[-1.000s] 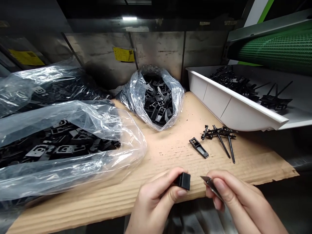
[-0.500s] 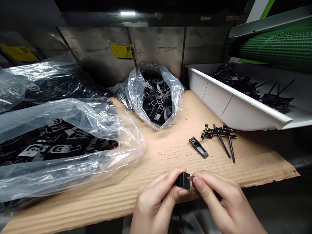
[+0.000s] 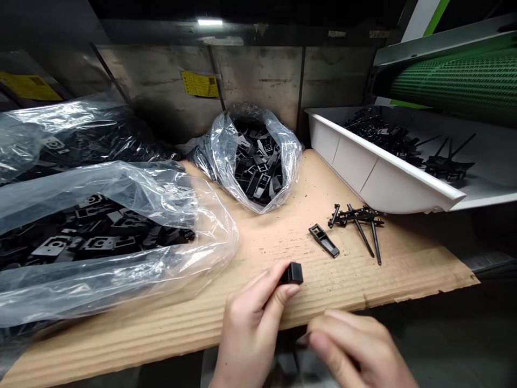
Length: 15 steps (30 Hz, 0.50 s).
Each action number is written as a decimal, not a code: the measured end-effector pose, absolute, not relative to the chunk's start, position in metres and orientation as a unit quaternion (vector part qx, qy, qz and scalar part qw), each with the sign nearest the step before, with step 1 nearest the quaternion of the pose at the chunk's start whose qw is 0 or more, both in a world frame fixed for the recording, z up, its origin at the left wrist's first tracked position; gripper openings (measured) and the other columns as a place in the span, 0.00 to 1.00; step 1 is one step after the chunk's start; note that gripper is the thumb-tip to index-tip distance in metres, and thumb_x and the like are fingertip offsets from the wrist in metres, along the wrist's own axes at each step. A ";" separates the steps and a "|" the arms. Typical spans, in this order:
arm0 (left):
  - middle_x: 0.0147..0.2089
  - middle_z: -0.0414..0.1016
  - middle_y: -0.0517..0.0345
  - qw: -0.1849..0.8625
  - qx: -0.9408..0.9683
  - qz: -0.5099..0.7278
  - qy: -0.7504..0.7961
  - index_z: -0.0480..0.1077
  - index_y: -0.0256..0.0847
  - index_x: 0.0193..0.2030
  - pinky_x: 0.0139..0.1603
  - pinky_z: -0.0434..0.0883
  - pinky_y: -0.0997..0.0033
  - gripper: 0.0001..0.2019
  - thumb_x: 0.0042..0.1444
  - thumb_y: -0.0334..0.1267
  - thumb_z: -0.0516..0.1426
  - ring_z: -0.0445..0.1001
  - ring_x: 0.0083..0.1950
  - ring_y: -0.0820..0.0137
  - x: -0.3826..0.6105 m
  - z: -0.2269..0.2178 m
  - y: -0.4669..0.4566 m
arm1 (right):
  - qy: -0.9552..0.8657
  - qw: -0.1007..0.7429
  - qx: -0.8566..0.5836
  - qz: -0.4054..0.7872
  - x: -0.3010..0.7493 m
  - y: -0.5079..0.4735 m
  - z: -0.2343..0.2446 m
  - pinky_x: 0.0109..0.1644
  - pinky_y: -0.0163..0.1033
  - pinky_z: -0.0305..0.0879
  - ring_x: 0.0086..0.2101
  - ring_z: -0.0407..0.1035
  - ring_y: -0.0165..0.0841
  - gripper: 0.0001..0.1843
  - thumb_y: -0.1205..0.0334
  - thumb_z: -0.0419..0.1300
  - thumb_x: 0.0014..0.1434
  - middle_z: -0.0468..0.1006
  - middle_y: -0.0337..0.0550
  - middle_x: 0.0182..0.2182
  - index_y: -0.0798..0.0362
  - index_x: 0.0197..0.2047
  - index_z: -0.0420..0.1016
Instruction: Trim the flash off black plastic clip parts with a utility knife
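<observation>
My left hand [image 3: 252, 318] pinches a small black plastic part [image 3: 294, 273] between thumb and fingers, its squarish end facing right, above the cardboard's front edge. Lower and to the right, my right hand [image 3: 351, 345] is closed, with a thin pointed blade [image 3: 302, 338] poking out past the thumb; motion blurs it and its rest is hidden in the fingers. Beyond the hands, a single black plastic clip piece [image 3: 324, 240] with a square opening lies on the cardboard. Beside it is a small heap of black moulded sprue pieces [image 3: 357, 218].
Brown cardboard [image 3: 258, 237] covers the bench. Clear plastic bags full of black parts stand at left [image 3: 121, 178] and back centre [image 3: 288, 145]. A white bin [image 3: 388, 175] with black pieces is at right, under a green conveyor roll [image 3: 456, 75].
My right hand has drawn the blade down, away from the black part. My left hand has shifted slightly up and left, still holding that part.
</observation>
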<state>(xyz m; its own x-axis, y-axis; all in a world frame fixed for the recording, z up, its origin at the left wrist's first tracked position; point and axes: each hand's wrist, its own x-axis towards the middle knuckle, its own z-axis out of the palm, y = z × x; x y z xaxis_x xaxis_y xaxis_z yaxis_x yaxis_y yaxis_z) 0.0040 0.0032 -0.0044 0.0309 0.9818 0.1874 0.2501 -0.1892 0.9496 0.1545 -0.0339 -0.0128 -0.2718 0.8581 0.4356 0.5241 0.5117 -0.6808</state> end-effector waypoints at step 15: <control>0.28 0.71 0.61 0.500 0.597 0.452 0.435 0.79 0.47 0.36 0.29 0.66 0.79 0.08 0.49 0.43 0.63 0.66 0.27 0.74 -0.009 0.002 0.001 | -0.632 0.409 -0.556 0.354 0.167 -0.004 0.013 0.29 0.29 0.67 0.27 0.70 0.28 0.10 0.57 0.52 0.61 0.73 0.37 0.26 0.52 0.34 0.69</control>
<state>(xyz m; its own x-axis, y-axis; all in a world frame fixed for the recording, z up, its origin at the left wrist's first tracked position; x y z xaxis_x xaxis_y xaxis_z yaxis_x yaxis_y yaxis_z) -0.0089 0.0011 0.0016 0.2132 0.9714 0.1045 0.0665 -0.1211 0.9904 0.1671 -0.0039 0.0129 -0.0486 0.9911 0.1238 0.4131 0.1327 -0.9010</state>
